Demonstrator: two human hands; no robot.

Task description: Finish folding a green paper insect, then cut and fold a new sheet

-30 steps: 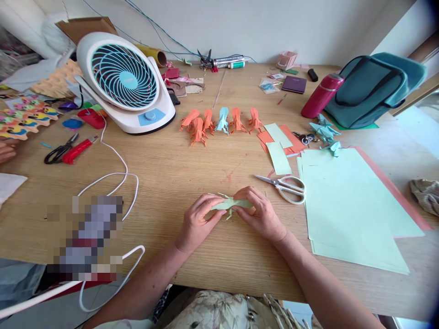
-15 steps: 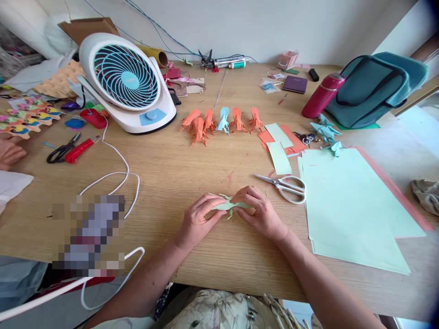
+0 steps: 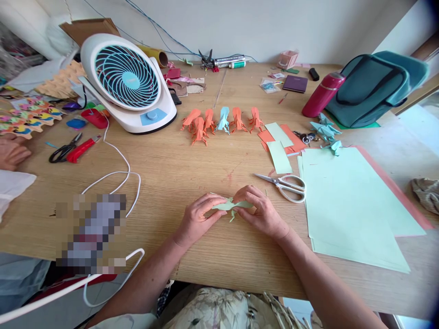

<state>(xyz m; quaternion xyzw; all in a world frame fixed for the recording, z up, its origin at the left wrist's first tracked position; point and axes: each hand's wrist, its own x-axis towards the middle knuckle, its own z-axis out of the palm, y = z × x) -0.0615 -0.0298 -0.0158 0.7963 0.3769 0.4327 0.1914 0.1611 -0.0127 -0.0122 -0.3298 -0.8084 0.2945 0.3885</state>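
Note:
A small pale green folded paper figure (image 3: 229,206) lies on the wooden table (image 3: 171,183) near its front edge. My left hand (image 3: 198,218) pinches its left end with closed fingers. My right hand (image 3: 259,212) presses and pinches its right end, fingers curled over the paper. White-handled scissors (image 3: 286,186) lie just to the right of my right hand. A row of finished folded figures (image 3: 221,120), several orange and one light blue, stands further back at mid-table.
A white and blue desk fan (image 3: 128,82) stands back left with its white cable (image 3: 116,178) looping forward. Pale green sheets (image 3: 350,205) lie right. A red bottle (image 3: 322,95) and teal bag (image 3: 373,87) sit back right. Another person's hand (image 3: 12,153) rests at far left near black scissors (image 3: 63,151).
My hands stay on the green paper figure, with the right fingers shifting slightly over it. The other person's hand at far left has moved further into view.

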